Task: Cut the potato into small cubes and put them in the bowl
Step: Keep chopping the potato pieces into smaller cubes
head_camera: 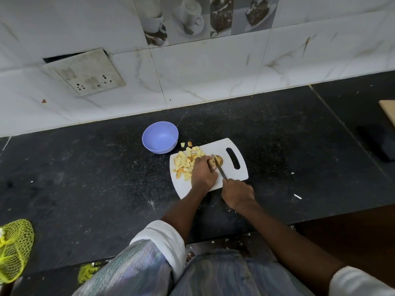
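Holding a small remaining piece of potato down on the white plastic cutting board, the left hand has its fingers curled over the piece, knuckles toward the blade. Just to the right of those fingers runs the knife, its tip pointing away from the person and its blade laid against the potato piece. The right hand is wrapped around the knife handle, which is hidden inside the fist, and sits nearer the person than the left hand, at the board's near edge.

To the left of the left hand, and partly beyond it, lies a heap of potato cubes on the board, pale yellow with some brown skin showing. A couple of cubes sit at the board's far left corner, close to the lavender bowl. The bowl stands on the black stone counter beyond and to the left of the left hand, just off the board's corner; no cubes show inside it.

Far to the left of both hands, at the counter's near edge, a yellow mesh bag hangs partly in view. Beyond the hands, a switch and socket plate is set in the marbled wall tiles.
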